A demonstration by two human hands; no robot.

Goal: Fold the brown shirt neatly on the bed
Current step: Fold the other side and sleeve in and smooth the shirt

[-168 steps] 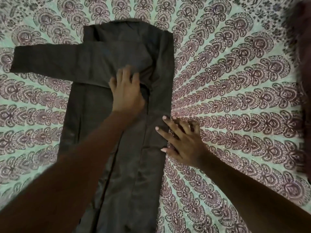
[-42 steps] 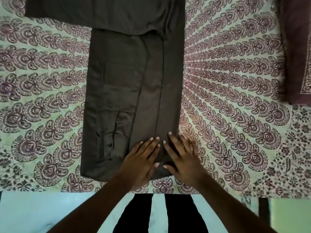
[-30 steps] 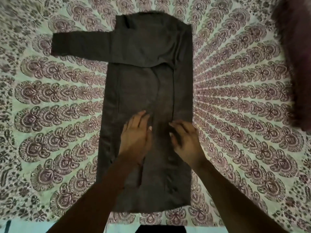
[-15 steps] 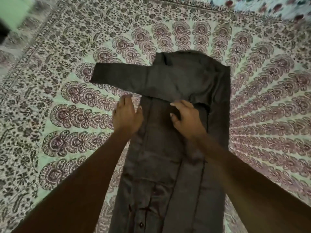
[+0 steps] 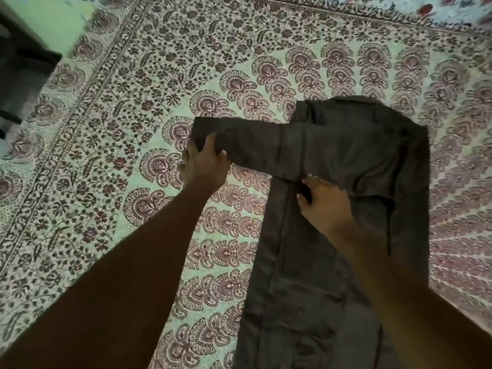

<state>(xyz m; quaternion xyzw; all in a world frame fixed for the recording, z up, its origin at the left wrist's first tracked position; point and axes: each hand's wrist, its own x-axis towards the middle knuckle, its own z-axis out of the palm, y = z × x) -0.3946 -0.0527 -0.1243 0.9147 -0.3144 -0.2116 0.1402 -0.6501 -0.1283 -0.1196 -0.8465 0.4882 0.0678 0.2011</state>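
The brown shirt (image 5: 332,235) lies lengthwise on the patterned bedspread (image 5: 133,129), its body a long narrow strip with the right side folded in. One sleeve (image 5: 266,147) sticks out to the left across the top. My left hand (image 5: 205,163) grips the cuff end of that sleeve, fingers curled over its lower edge. My right hand (image 5: 324,203) sits on the shirt body where the sleeve meets it, its fingertips tucked under the sleeve's lower edge. The lower hem of the shirt is cut off by the frame.
The bedspread's floral border (image 5: 87,107) runs diagonally at the left, with the bed edge and a dark object (image 5: 18,83) beyond it. A second floral cloth (image 5: 452,6) shows at the top right.
My left hand has moved left from the shirt's side to the sleeve's cuff end and taken hold of it. My right hand has stayed at the sleeve's base. The view has shifted left.
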